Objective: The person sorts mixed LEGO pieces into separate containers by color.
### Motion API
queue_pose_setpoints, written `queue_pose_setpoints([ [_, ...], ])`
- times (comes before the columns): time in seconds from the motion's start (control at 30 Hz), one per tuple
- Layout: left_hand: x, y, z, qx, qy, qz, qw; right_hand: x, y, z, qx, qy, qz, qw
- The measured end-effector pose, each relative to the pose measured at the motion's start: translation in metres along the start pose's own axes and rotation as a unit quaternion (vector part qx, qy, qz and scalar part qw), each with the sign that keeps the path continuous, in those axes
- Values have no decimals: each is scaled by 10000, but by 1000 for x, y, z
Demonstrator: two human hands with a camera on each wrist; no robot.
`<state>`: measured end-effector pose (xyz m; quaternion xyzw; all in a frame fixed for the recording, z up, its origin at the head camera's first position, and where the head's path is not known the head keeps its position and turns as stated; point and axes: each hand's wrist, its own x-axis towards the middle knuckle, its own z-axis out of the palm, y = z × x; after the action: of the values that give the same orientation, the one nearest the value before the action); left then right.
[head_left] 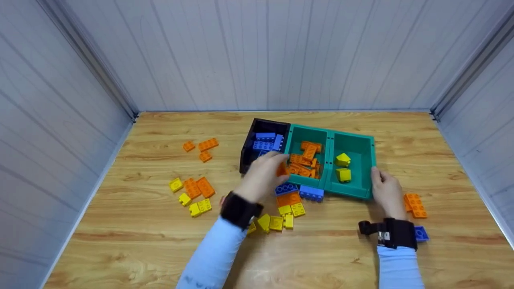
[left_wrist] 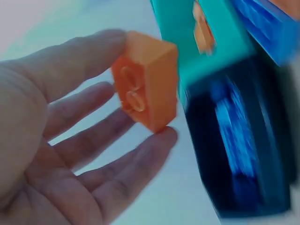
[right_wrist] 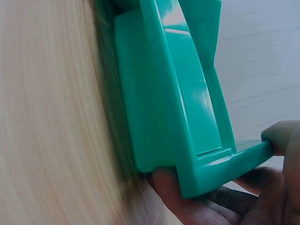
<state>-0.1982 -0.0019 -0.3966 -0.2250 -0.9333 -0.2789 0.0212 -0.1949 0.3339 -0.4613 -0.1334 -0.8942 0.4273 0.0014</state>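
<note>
My left hand (head_left: 261, 176) is over the near edge of the black bin (head_left: 242, 158) and the middle green bin. In the left wrist view it pinches an orange building brick (left_wrist: 161, 84) between thumb and fingers, the hollow underside partly showing. My right hand (head_left: 387, 190) grips the right wall of the right green bin (head_left: 363, 188), thumb on the rim and fingers against the outside. Blue bricks (head_left: 263, 145) lie in the black bin, orange bricks (head_left: 309, 152) in the middle green bin (head_left: 297, 136). The right green bin holds two yellow bricks (head_left: 343, 175).
Two blue bricks (head_left: 311, 193) lie against the bins' front, with yellow bricks (head_left: 276, 223) nearer. Orange bricks (head_left: 208, 144) and mixed yellow and orange bricks (head_left: 205, 187) are scattered left. Beside my right wrist are orange bricks (head_left: 417, 205) and a blue brick (head_left: 421, 233). Pale walls enclose the table.
</note>
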Motion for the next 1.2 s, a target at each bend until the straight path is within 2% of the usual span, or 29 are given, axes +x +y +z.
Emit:
queue_pose_setpoints([
  [0.13,37,17,13,435,-578,340,9968,1,0,2,21,58,-21,10000],
  [0.27,64,20,31,1126,-1157,461,9858,2,-1,6,101,-43,49,9999],
  [0.4,76,16,44,1681,-1536,368,9730,2,-3,12,255,-226,135,9993],
  [0.57,76,11,48,1447,-1571,333,9764,2,-4,14,236,-208,212,9993],
  [0.73,64,10,32,992,-1256,403,9863,1,-4,11,129,-80,150,9998],
  [0.87,40,-4,6,513,-746,322,9954,1,-4,11,92,-42,104,9999],
  [0.97,15,-30,-15,291,-322,168,9989,1,-4,11,110,-70,83,9999],
  [1.03,-2,-54,-29,289,-78,9,9996,1,-3,10,83,-56,57,9999],
  [1.2,-39,-119,-63,310,-4,-645,9974,0,1,2,-82,157,-34,9998],
])
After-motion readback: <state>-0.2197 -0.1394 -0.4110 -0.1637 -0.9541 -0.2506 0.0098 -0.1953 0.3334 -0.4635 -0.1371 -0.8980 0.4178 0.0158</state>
